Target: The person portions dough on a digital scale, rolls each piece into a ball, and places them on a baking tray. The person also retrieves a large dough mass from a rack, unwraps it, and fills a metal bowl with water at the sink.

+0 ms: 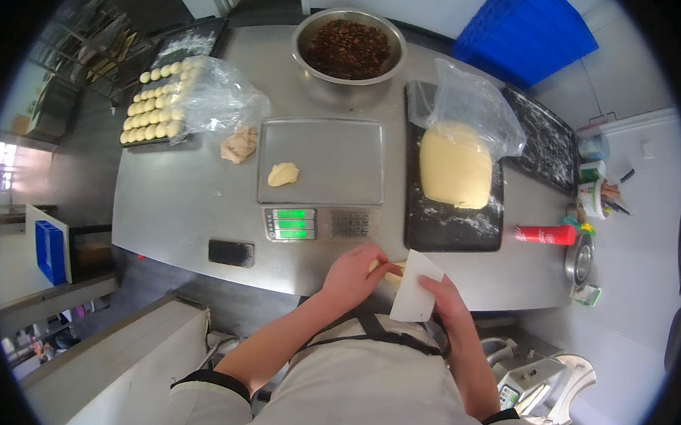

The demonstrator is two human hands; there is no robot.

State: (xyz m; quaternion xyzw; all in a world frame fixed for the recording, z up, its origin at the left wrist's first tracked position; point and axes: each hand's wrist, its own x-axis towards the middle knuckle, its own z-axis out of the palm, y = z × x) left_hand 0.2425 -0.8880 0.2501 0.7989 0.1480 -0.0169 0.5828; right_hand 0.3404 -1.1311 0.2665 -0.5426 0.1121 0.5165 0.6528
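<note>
My right hand grips a white plastic dough scraper, tilted at the front edge of the steel table. Just left of its blade, my left hand has its fingers on a piece of pale yellow dough. The scraper and my fingers hide part of that dough. Beyond my hands, a digital scale with lit green displays carries a metal pan, where a small dough lump lies at the lower left. A large dough slab rests on a black floured tray to the right, partly under clear plastic.
A steel bowl of dark chopped filling stands at the back. Rows of dough balls sit on a tray at left, partly under plastic film. A crumpled cloth, a black phone and a red cylinder lie on the table.
</note>
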